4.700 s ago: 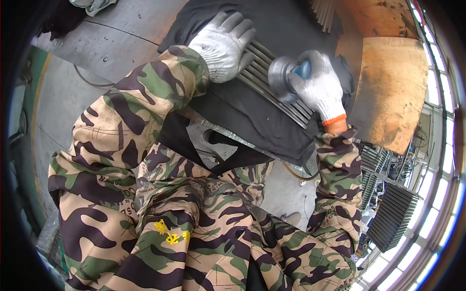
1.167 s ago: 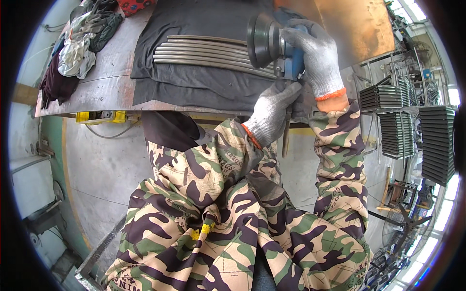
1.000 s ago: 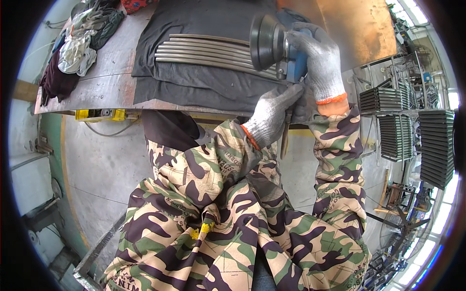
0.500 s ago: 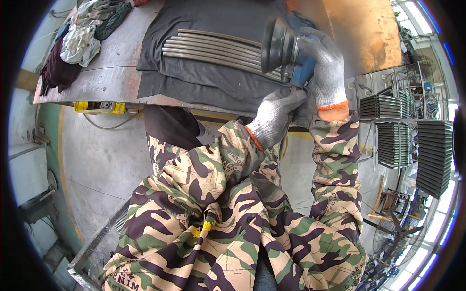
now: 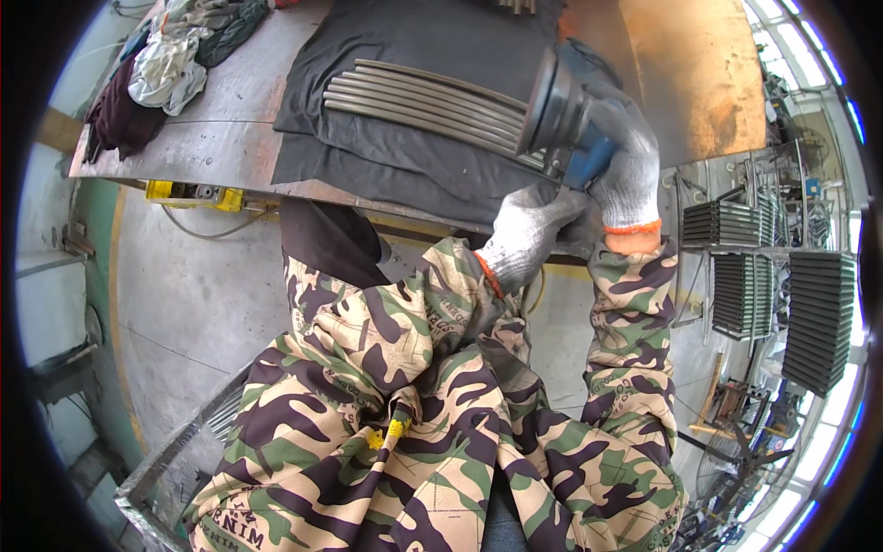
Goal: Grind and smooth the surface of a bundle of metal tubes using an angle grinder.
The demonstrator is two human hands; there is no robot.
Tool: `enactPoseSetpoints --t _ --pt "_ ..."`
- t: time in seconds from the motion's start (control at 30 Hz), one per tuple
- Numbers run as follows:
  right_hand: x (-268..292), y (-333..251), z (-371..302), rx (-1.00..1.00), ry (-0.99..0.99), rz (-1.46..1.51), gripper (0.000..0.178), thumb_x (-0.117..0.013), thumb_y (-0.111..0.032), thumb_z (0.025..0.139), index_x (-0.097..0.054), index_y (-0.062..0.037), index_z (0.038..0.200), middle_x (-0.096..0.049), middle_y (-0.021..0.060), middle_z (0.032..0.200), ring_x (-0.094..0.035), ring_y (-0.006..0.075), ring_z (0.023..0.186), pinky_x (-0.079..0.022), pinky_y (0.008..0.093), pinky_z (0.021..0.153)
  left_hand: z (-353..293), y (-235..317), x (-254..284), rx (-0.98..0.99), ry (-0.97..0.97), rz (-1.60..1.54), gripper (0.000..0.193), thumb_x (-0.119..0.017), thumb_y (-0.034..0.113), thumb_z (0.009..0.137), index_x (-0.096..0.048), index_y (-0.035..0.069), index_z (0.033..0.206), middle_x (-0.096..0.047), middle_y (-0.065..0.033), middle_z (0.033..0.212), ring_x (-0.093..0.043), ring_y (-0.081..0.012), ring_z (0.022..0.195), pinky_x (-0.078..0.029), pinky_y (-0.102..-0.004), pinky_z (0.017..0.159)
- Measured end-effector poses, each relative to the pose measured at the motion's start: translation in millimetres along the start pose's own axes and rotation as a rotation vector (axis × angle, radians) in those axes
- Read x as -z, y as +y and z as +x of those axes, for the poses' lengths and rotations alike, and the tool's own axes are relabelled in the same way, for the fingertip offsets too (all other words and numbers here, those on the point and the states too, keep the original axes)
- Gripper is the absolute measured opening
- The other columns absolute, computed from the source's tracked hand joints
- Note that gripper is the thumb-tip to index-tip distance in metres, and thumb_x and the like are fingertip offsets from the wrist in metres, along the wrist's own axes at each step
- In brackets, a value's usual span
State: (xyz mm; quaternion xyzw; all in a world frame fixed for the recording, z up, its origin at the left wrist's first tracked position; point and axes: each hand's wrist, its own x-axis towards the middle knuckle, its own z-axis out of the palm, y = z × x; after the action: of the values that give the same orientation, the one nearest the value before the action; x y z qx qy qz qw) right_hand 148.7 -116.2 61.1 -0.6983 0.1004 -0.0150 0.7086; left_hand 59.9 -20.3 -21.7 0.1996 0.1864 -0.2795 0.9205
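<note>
Several dark metal rods or tubes (image 5: 423, 103) lie side by side on a black cloth (image 5: 386, 166) over the worktable. My right hand (image 5: 630, 152), in a grey-white knit glove with an orange cuff, is closed around a blue power tool (image 5: 590, 164), which looks like a grinder or sander. Its round black disc (image 5: 550, 103) stands on edge over the rods' right ends. My left hand (image 5: 529, 230), gloved alike, is closed beside the tool's near end, at the table's front edge. What its fingers grip is hidden.
A heap of rags (image 5: 166, 74) lies on the table's far left. A brownish board (image 5: 694, 83) is at the right. More rod ends (image 5: 518, 5) show at the top. Racks with stacked dark tubes (image 5: 817, 317) stand on the right. A yellow device (image 5: 193, 196) sits under the table edge.
The whole view has shifted slightly. Against the rods, the tool and my right hand have moved a little right and nearer. Both hands keep their closed grip.
</note>
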Motion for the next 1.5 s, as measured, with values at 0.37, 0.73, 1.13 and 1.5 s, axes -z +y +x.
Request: enactPoseSetpoints --t 0.37,0.73,1.13,1.5 --pt "16 4 -5 0.066 -0.155 0.090 0.046 -0.061 -0.015 0.094 -0.058 0.0073 0.133 -0.065 0.0210 0.130 -0.066 0.0305 0.121 -0.052 0.0431 0.109 -15 14 -9 -0.135 0.034 0.434 0.024 -0.076 0.018 0.094 -0.068 -0.004 0.097 -0.068 -0.0048 0.080 -0.059 -0.0097 0.072 -0.050 -0.0295 0.069" --pt "41 9 -8 -0.114 -0.129 0.490 0.032 -0.059 -0.023 0.094 -0.070 -0.0037 0.117 -0.071 0.0099 0.121 -0.069 0.0276 0.115 -0.055 0.0471 0.103 -36 0 13 -0.029 -0.221 0.817 0.046 -0.061 0.040 0.103 -0.057 -0.004 0.118 -0.068 -0.0125 0.081 -0.067 -0.0203 0.074 -0.053 -0.0376 0.069" --pt "74 13 -24 -0.063 0.004 0.226 0.052 -0.058 -0.026 0.095 -0.058 0.0042 0.137 -0.066 0.0185 0.126 -0.069 0.0322 0.113 -0.057 0.0451 0.097 -49 -13 3 -0.176 -0.197 1.321 0.037 -0.062 0.031 0.102 -0.054 -0.003 0.115 -0.073 -0.0244 0.093 -0.071 -0.0469 0.090 -0.057 -0.0522 0.077" --pt "96 26 -25 -0.133 0.335 0.405 0.037 -0.052 -0.036 0.095 -0.066 -0.0022 0.101 -0.069 0.0160 0.084 -0.067 0.0348 0.065 -0.059 0.0513 0.062 -45 -32 9 -0.585 -0.236 1.406 0.034 -0.065 0.027 0.101 -0.053 -0.004 0.107 -0.063 -0.0233 0.069 -0.067 -0.0458 0.065 -0.052 -0.0513 0.055"
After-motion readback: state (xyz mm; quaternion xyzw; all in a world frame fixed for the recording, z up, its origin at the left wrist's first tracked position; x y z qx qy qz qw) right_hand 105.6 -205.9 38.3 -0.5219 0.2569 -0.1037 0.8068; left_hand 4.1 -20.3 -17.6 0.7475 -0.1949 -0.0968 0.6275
